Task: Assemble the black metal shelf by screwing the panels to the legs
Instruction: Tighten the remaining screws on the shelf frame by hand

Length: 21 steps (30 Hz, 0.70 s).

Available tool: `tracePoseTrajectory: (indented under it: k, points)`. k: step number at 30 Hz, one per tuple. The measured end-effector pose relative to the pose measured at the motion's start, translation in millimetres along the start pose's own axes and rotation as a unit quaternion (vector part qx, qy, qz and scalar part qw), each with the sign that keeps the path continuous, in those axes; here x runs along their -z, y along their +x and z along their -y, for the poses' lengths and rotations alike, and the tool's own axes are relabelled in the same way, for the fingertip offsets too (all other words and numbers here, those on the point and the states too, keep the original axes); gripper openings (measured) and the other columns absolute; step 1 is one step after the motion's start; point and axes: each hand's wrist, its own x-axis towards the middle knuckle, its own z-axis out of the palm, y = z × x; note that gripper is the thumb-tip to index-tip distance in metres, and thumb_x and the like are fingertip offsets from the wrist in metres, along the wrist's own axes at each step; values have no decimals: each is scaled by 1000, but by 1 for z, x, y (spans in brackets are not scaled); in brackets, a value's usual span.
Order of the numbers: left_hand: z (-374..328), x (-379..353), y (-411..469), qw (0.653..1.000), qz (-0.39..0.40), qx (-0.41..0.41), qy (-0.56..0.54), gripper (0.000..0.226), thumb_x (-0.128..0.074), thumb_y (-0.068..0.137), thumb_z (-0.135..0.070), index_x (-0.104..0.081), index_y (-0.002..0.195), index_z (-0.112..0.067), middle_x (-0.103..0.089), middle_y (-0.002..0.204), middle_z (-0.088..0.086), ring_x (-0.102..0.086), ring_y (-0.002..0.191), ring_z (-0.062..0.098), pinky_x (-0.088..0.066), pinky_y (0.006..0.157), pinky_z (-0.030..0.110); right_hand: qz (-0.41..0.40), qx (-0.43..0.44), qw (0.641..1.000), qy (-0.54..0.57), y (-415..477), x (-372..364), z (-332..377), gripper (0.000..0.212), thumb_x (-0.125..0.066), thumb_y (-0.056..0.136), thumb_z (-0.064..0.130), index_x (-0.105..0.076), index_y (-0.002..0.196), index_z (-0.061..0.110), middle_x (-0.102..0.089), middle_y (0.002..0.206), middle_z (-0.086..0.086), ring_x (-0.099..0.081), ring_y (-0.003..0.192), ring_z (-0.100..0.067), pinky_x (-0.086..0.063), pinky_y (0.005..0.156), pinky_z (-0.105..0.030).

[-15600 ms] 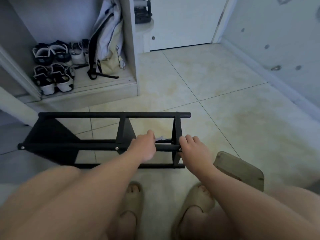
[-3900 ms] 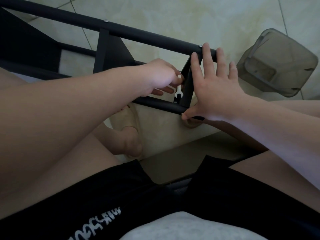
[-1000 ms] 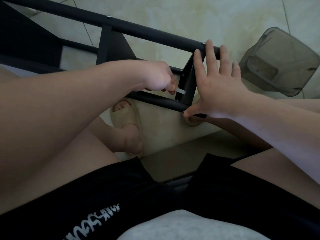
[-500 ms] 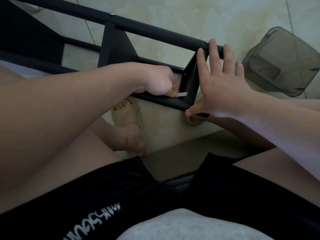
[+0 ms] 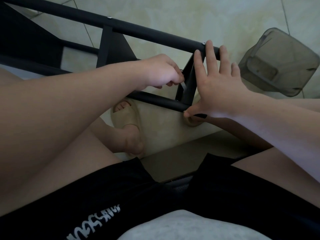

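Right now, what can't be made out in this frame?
Head view:
Tool: only a pale sliver shows; the left hand hides the rest.
Screw being worked: hidden behind that hand and the panel.
Shelf: left end cut off by the frame edge.
Panel's outer face: covered by the right hand.

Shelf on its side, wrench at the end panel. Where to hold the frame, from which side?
Brace the end panel from its outer, right side, spanning both legs, as the right hand does: fingers on the upper leg, thumb at the lower leg. The flat face suits a spread palm; the left hand and wrench occupy the inner side.
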Motion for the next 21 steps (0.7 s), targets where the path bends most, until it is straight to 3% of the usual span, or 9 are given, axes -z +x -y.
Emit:
tracePoseTrajectory:
  k: [4, 11, 21]
  points:
    - [2, -8, 0, 993, -3, 44, -109, 12, -65, 96, -28, -71, 102, -20, -77, 84, -9, -73, 84, 4, -55, 81, 28, 2, -1, 1000, 4, 0, 1, 0, 148, -75, 65, 77, 22, 157, 12, 32, 162, -15, 21, 150, -46, -9, 122, -64]
    - [-8, -10, -1, 991, -59, 71, -99, 11, -63, 96, -35, -72, 90, -32, -75, 83, -14, -68, 91, 8, -50, 82, 32, 0, 2, 1000, 4, 0, 0, 0, 149, -75, 64, 77, 21, 157, 12, 32, 162, -16, 21, 150, -47, -10, 122, -64]
    - [-13, -14, -1, 986, -47, 94, -127, 15, -56, 101, -32, -70, 93, -34, -75, 78, -17, -68, 94, 9, -50, 89, 37, -5, 3, 1000, 6, 0, 0, 0, 148, -74, 65, 77, 21, 157, 13, 32, 162, -16, 22, 150, -46, -10, 122, -64]
